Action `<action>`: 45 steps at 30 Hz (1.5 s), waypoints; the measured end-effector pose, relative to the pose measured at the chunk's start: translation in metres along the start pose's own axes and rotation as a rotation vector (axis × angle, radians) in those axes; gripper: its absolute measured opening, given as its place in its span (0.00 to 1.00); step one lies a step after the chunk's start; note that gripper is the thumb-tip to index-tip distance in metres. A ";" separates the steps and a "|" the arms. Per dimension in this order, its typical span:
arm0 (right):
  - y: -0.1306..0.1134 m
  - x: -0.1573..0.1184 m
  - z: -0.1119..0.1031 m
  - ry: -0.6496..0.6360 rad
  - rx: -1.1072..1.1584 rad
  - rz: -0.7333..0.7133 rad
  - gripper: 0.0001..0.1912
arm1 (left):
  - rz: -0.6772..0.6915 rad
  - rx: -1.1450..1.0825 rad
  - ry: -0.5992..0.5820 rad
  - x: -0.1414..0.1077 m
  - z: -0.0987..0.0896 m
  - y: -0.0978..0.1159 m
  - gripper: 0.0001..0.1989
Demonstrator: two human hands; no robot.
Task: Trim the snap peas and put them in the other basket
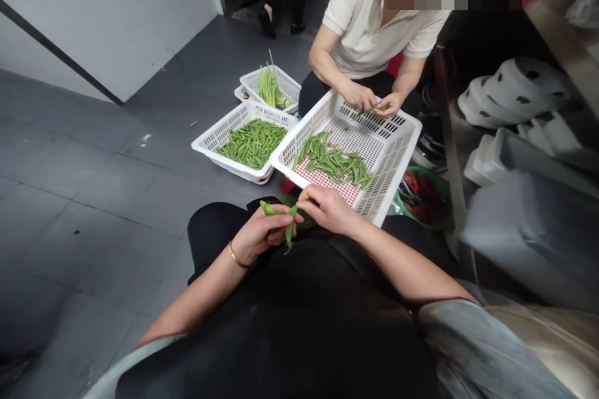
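Above my lap, my left hand point(270, 227) is closed around a few green pea pods point(289, 230), one hanging tip-down between thumb and fingers. My right hand point(327, 207) pinches the upper end of that same pod. Just beyond my hands a large white plastic basket point(395, 190) holds a loose pile of pods point(334, 159) on its red and white perforated bottom. To its left, a second white basket point(206, 144) is filled with more green pods point(255, 142).
A co-worker point(374, 25) in a cream shirt sits opposite, hands over the large basket. Behind the pod basket, another basket point(250, 80) holds long green stalks point(269, 86). At right are grey bins point(519, 224) and a green-rimmed container point(444, 190). Another person's legs point(299, 0) show in the doorway.
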State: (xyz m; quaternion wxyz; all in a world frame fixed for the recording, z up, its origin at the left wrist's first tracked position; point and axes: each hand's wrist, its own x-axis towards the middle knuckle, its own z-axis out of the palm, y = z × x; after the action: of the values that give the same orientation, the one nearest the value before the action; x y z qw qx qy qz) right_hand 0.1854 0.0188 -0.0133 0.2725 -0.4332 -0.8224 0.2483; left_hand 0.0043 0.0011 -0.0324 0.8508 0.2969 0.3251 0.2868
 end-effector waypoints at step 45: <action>0.148 0.055 -0.038 -0.512 -0.469 0.721 0.14 | 0.076 0.015 0.240 0.024 -0.032 0.010 0.11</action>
State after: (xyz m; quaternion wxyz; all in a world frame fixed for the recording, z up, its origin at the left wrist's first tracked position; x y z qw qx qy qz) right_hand 0.2699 0.1465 -0.0688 -0.1461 -0.6647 -0.6944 0.2337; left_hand -0.0064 0.0344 -0.0543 0.7922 0.2787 0.4151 0.3499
